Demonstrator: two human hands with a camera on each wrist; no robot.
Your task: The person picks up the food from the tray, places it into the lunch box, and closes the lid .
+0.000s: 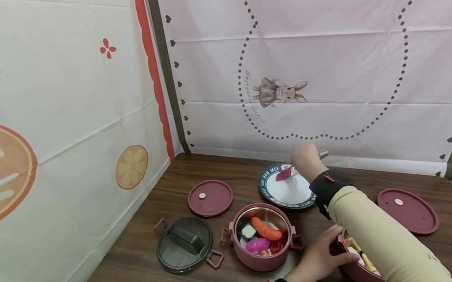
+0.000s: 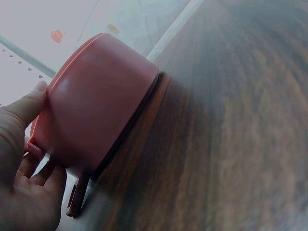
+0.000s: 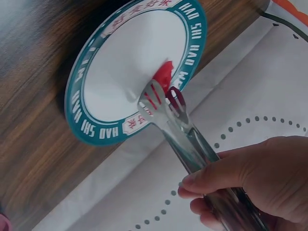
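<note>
right hand [image 1: 305, 161]: far side of the table, fingers curled round metal tongs [image 3: 183, 132]. the tongs' long axis runs from the hand leftward and down to the plate; their tips are nearly closed on a red food piece [image 3: 163, 77].
red food piece: lies at or just above the white centre of the teal-rimmed plate [image 1: 271, 195], directly beyond the tong tips, to the left of the hand. whether it touches the plate cannot be told.
left hand [image 1: 320, 256]: near side, thumb and curled fingers gripping the wall of a pink pot [image 2: 96, 106] at the near right.
second pink pot [image 1: 262, 260]: between plate and near edge, holding toy food.
</note>
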